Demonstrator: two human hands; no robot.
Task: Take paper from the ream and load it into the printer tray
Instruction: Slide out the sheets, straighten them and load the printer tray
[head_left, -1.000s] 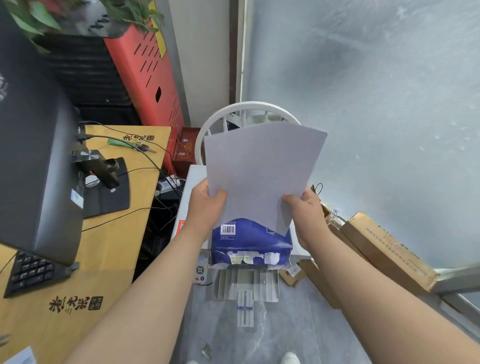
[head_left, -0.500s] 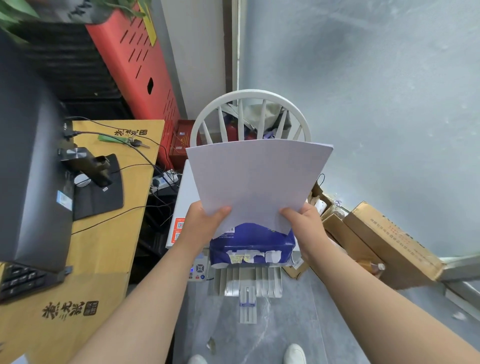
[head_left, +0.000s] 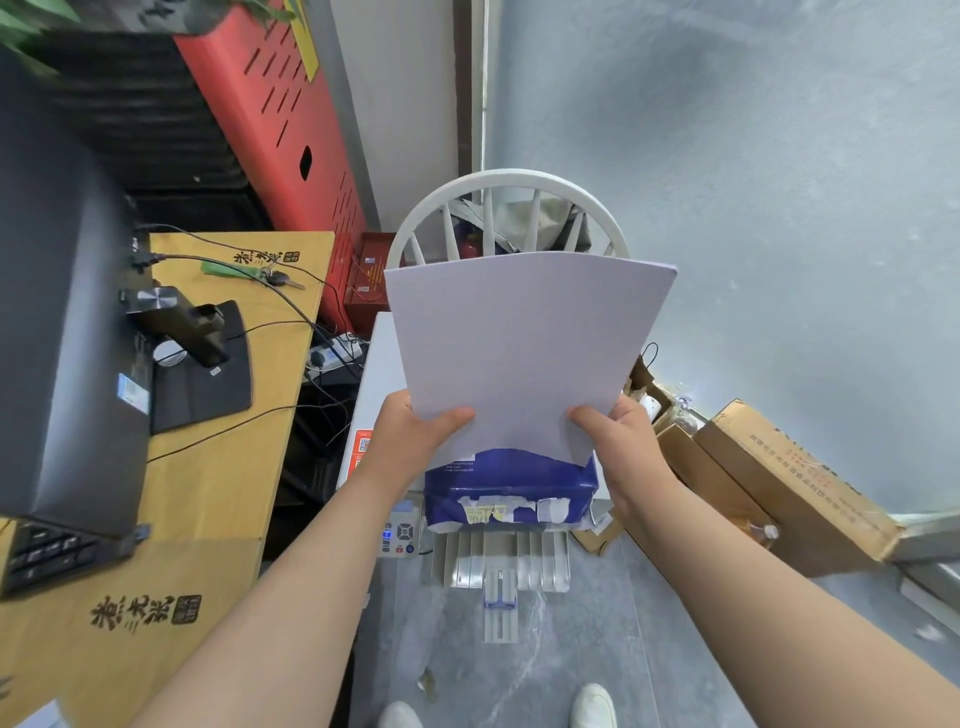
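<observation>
A stack of white paper (head_left: 524, 348) is held up in front of me, slightly bowed, its top edge toward the chair. My left hand (head_left: 410, 436) grips its lower left corner and my right hand (head_left: 618, 441) grips its lower right corner. Just below the sheets lies the torn blue ream wrapper (head_left: 509, 491) on top of the white printer (head_left: 376, 374). The printer's grey ribbed tray (head_left: 501, 564) sticks out toward me under the ream, with a narrow extension at its front. A small control panel (head_left: 397, 535) sits at the printer's front left.
A wooden desk (head_left: 208, 493) on the left carries a black monitor (head_left: 57, 312), a keyboard, cables and keys. A white spindle-back chair (head_left: 511, 208) stands behind the printer. Cardboard boxes (head_left: 779, 483) lie on the right against the grey wall. My shoes show at the bottom.
Both hands have lowered the paper stack a little and brought it nearer the ream. The view has tilted down, showing more floor and my shoes.
</observation>
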